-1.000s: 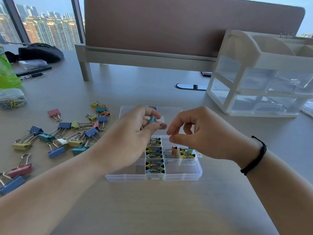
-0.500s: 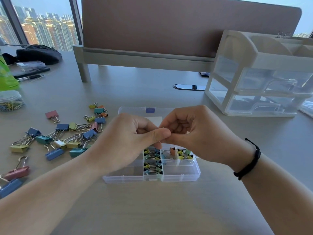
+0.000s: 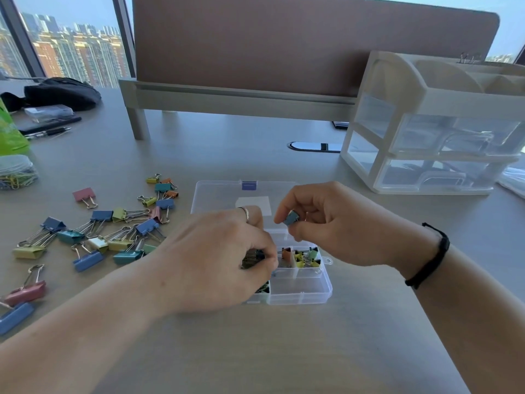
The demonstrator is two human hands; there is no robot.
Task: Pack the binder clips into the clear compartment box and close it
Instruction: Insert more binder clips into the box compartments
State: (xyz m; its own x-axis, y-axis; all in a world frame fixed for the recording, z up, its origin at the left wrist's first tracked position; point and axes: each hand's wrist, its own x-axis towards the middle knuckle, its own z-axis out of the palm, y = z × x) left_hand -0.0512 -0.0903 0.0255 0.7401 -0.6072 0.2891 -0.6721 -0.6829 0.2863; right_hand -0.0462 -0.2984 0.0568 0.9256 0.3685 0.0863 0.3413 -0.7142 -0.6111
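Note:
The clear compartment box (image 3: 301, 297) lies open in the middle of the desk, its lid (image 3: 216, 194) flat behind it. Several small coloured clips (image 3: 302, 255) fill its compartments. My right hand (image 3: 338, 226) hovers over the box and pinches a small blue binder clip (image 3: 291, 217) between thumb and fingers. My left hand (image 3: 216, 260) lies low over the box's left side, fingers curled down onto dark clips (image 3: 252, 258) in a compartment; whether it grips them is unclear. Several larger binder clips (image 3: 99, 237) lie loose on the desk to the left.
A white drawer organizer (image 3: 437, 129) stands at the back right. A desk divider (image 3: 284, 52) runs across the back. At the far left are a bag of paper clips (image 3: 15, 174), pens (image 3: 48, 132), a black pouch (image 3: 62, 92) and a green object (image 3: 8, 132).
The blue clip passed from my left hand to my right. My hands parted; the left dropped onto the box's left compartments, and the right lifted slightly with the clip.

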